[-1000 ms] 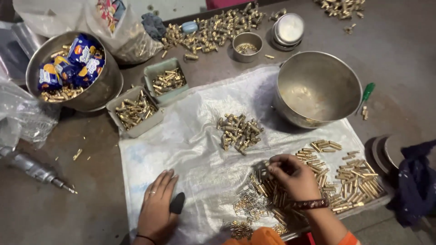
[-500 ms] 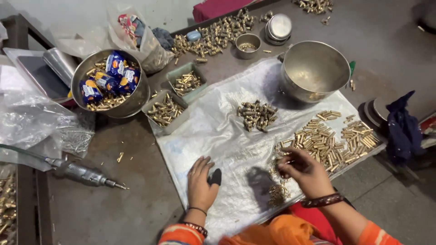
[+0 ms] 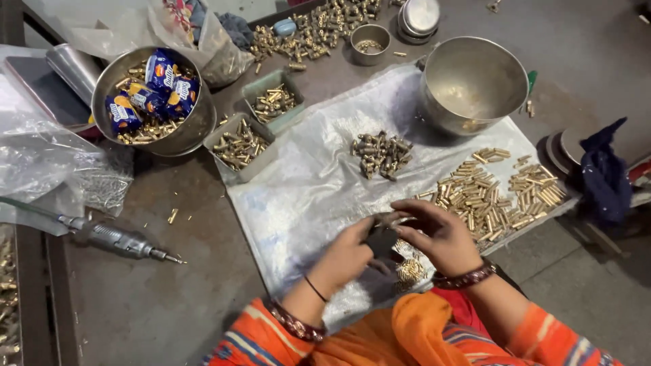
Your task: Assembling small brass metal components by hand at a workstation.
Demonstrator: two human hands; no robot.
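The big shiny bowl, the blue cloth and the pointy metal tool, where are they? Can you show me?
Big shiny bowl (image 3: 468, 85): head view, inside wall.
Blue cloth (image 3: 603, 173): head view, middle of the folds.
Pointy metal tool (image 3: 119, 238): head view, on its ribbed body.

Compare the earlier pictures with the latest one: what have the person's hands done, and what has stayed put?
The left hand has lifted off the plastic sheet, taking up the small dark block it lay beside. The right hand has left the brass pieces and met it at the block. The steel bowls, trays and small brass pile stayed put.
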